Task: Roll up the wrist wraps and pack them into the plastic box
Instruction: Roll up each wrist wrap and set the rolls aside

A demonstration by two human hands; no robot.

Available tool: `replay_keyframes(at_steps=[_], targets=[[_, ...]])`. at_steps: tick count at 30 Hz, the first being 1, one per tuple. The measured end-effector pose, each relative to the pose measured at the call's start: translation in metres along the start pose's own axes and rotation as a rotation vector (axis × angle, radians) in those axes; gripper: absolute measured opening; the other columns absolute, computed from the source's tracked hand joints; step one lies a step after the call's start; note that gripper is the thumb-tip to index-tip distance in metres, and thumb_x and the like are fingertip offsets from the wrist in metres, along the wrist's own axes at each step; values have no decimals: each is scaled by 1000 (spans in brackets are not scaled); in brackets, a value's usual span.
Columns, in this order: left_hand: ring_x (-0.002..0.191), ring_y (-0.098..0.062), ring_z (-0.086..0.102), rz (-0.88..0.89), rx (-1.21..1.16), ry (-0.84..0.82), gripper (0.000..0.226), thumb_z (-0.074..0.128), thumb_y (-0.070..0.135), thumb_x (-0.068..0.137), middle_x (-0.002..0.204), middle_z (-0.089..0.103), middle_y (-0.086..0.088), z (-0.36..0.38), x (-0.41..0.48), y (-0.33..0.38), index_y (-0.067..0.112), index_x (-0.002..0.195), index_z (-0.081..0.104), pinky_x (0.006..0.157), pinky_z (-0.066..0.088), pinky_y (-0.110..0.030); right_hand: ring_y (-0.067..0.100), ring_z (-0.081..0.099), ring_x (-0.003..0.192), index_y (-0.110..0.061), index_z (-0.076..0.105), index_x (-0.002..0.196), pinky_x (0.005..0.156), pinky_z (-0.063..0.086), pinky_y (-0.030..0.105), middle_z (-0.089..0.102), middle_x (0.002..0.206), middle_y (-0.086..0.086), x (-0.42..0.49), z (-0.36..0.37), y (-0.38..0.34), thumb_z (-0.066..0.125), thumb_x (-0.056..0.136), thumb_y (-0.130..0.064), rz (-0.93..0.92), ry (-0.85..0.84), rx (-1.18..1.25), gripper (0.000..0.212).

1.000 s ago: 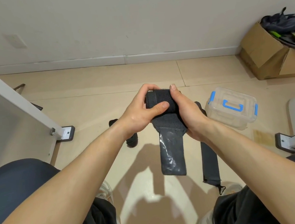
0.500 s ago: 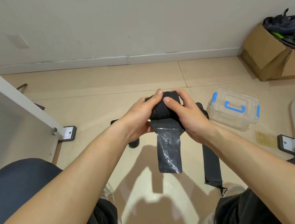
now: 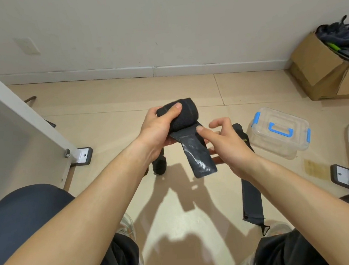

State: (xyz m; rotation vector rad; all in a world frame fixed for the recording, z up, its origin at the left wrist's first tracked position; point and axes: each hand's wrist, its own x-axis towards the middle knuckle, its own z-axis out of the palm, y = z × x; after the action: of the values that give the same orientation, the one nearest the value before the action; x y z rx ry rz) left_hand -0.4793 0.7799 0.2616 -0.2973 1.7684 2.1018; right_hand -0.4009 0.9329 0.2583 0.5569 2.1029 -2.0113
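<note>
Beige floor tiles (image 3: 105, 125) meet a pale wall at 12 o'clock. At centre, the left hand (image 3: 158, 131) grips a rolled black wrist wrap (image 3: 185, 114), thumb pressed across the top of the roll and fingers curled beneath it. The roll looks fuzzy and thick; from it a flat, glossy dark tail (image 3: 199, 155) hangs toward 6 o'clock. The right hand (image 3: 227, 144), at 3 o'clock of the roll, has its fingers spread, one fingertip touching the tail where it leaves the roll. A second wrap (image 3: 251, 197) lies unrolled on the floor under the right forearm, and a third black wrap (image 3: 159, 165) sits below the left wrist. The lidded clear plastic box (image 3: 279, 131) with blue latches rests on the floor at 3 o'clock.
</note>
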Motion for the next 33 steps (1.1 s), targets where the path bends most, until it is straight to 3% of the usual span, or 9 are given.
replay_keyframes(at_steps=[4,9,15,17,20,22,26,30,33], targets=[[104,-24,72,94,12,88,38,75,35,91,121,67,-3,-4,6,-1,26,117,49,60,58,-32,14,55,50,-13,53,97,55,56,34,55,63,-2,-1,2,5,71,96,-21,-4,-15,-11,19],[97,-22,70,172,61,94,40,75,27,92,114,65,0,-7,9,-6,26,119,46,57,58,-28,19,51,46,-6,64,91,53,54,30,54,57,1,-1,0,2,71,94,-6,-102,-7,0,8],[98,-38,70,277,315,-81,41,77,28,78,109,70,-17,-2,2,-21,38,106,50,85,60,-56,18,63,52,-6,72,87,60,58,28,69,66,6,-2,-5,-12,70,93,-2,-206,-18,79,8],[95,-36,70,242,294,-156,39,76,20,83,112,69,-18,0,1,-24,34,111,53,83,61,-51,19,67,55,-5,73,88,63,61,30,72,68,8,-2,-9,-15,64,94,4,-210,-24,104,14],[85,-17,68,206,261,-187,33,67,8,95,107,69,-6,1,1,-25,26,121,59,65,58,-27,23,70,58,-3,74,90,65,59,33,71,68,14,0,-14,-19,43,86,11,-210,-53,129,34],[85,-13,68,175,236,-193,32,64,8,98,108,68,-1,2,0,-25,25,124,62,63,55,-20,24,72,61,-4,74,93,69,60,35,72,67,12,0,-16,-20,38,79,14,-225,-80,109,42],[87,-10,68,121,237,-205,31,61,10,97,110,70,2,4,-5,-25,30,119,66,61,55,-19,24,75,71,-8,72,93,81,64,40,75,76,6,-1,-17,-21,61,87,18,-307,-77,10,29],[80,-8,67,94,237,-220,36,49,3,93,97,70,3,13,-14,-29,29,108,69,56,55,-20,18,71,58,-13,68,87,64,62,29,71,66,-1,0,-16,-23,72,90,5,-356,-20,-79,18],[84,-13,65,92,235,-240,31,45,5,95,90,67,4,20,-23,-33,28,99,65,65,59,-28,14,66,52,-21,66,86,55,55,27,69,63,-2,2,-17,-21,75,91,-6,-390,78,-220,18]])
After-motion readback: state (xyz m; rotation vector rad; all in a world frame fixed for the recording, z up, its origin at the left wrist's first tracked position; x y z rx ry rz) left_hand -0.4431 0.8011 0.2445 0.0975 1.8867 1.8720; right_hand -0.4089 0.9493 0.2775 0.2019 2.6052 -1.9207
